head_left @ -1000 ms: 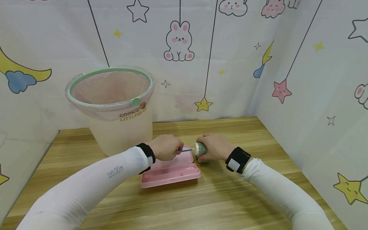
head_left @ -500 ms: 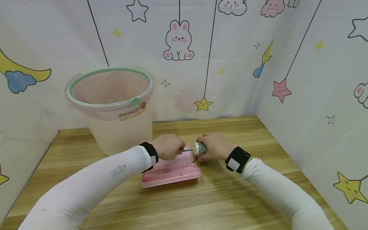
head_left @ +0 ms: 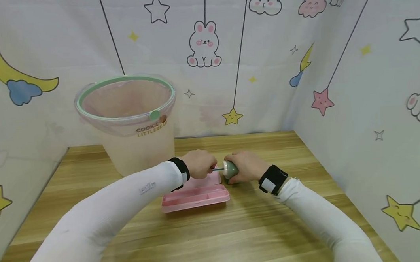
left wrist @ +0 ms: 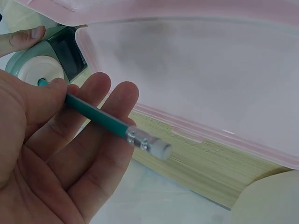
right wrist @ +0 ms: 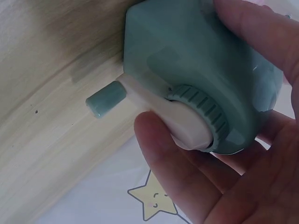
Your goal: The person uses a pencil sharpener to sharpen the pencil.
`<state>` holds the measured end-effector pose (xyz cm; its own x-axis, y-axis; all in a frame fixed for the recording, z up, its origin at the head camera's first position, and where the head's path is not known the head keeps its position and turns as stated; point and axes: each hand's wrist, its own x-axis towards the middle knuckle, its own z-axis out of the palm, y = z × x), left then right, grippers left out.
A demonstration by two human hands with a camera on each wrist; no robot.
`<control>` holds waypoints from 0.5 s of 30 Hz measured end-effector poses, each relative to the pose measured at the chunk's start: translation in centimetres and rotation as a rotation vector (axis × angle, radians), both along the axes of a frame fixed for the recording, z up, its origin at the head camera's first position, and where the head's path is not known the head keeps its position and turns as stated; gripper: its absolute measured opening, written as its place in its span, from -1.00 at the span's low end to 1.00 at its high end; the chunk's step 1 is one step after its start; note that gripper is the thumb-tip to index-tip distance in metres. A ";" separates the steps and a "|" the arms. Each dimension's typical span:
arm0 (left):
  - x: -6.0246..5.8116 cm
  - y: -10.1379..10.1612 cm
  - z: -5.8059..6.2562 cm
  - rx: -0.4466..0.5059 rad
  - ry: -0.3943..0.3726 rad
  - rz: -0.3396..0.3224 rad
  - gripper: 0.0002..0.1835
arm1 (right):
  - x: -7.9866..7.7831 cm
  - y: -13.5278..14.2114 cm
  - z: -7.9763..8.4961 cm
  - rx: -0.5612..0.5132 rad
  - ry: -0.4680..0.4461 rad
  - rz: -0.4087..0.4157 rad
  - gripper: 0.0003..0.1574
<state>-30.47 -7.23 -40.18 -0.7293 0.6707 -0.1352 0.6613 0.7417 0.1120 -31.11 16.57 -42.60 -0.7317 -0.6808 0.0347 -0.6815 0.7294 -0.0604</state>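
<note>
Cartoon-printed curtain [head_left: 177,49] backs a wood-grain table [head_left: 215,233]; in the head view, the left hand [head_left: 199,164] pinches a pencil [head_left: 218,169] pointing right into a crank sharpener [head_left: 231,169] gripped by the right hand [head_left: 249,166], beside an open pink pencil case [head_left: 196,205]. Left wrist: the teal pencil sits in the round port [left wrist: 41,68], eraser [left wrist: 160,150] outward. Right wrist: fingers [right wrist: 163,149] clasp the green sharpener, one near the crank [right wrist: 163,109].

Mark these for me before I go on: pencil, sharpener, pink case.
Pencil [left wrist: 103,118], left wrist view, on its green shaft.
Sharpener [right wrist: 194,58], right wrist view, on its green body.
Pink case [head_left: 196,205], head view, on the front wall of its base.
</note>
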 end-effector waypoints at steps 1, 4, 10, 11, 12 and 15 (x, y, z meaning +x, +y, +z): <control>-0.1 0.1 0.0 -0.003 -0.002 0.001 -0.94 | -0.1 0.1 0.0 0.000 -0.002 0.003 -0.19; -0.2 0.2 0.0 -0.014 -0.008 0.006 -0.95 | -0.3 0.1 -0.1 0.000 0.004 0.015 -0.21; -0.2 0.3 -0.1 -0.009 -0.003 0.012 -0.96 | -0.2 0.0 0.2 0.003 0.002 0.018 -0.23; -0.2 0.4 -0.1 -0.008 -0.003 0.012 -0.96 | -0.1 0.0 0.3 0.004 -0.002 0.016 -0.23; -0.3 0.5 -0.2 -0.007 -0.003 0.013 -0.96 | 0.0 0.0 0.3 0.004 -0.005 0.014 -0.23; -0.3 0.6 -0.3 -0.008 0.000 0.012 -0.95 | 0.1 0.0 0.4 0.006 -0.011 0.013 -0.23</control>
